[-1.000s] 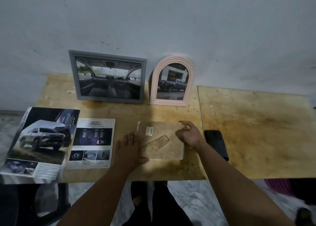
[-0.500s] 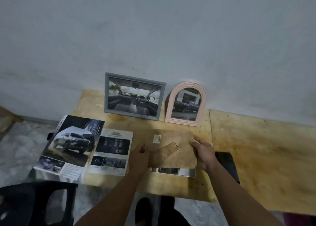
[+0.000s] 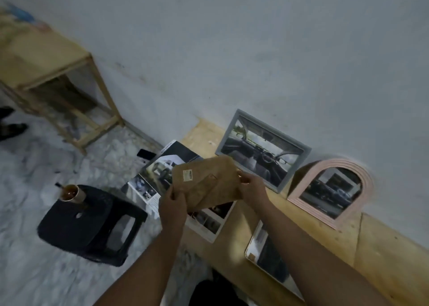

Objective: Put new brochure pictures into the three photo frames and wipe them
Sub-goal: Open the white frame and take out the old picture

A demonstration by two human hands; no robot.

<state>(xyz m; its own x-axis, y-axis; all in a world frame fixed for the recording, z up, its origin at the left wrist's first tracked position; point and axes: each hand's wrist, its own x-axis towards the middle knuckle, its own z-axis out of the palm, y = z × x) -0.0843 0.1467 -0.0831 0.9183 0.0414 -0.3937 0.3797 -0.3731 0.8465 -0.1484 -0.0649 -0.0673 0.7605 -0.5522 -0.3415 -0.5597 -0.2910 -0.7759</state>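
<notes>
Left hand: my left hand (image 3: 173, 207) pinches the lower left corner of the backing board (image 3: 206, 181), thumb on its face, fingers behind.
Right hand: my right hand (image 3: 251, 187) grips the board's right edge, fingers curled round it.
Backing board: brown fibreboard, matt and speckled, rectangular with rounded corners; a small pale sticker (image 3: 188, 175) near its upper left; a hinged easel leg of the same material lies flat across it. Held in the air between my two hands, tilted.
Third frame: just below my right forearm, the frame (image 3: 267, 254) lies flat on the table, a thin pale rim with rounded corners around a glossy dark pane.
Grey frame: beyond my right hand, a rectangular grey frame (image 3: 262, 150) leans on the wall, showing a car interior.
Pink frame: right of my grip, an arched ribbed pink frame (image 3: 332, 192) leans on the wall, showing a dark vehicle.
Brochures: directly beneath the board, glossy brochure sheets (image 3: 155, 173) lie on the plywood table (image 3: 383, 254).
Stool: left of my left hand, a black plastic stool (image 3: 90, 224) carries a brown cup (image 3: 72, 192).
</notes>
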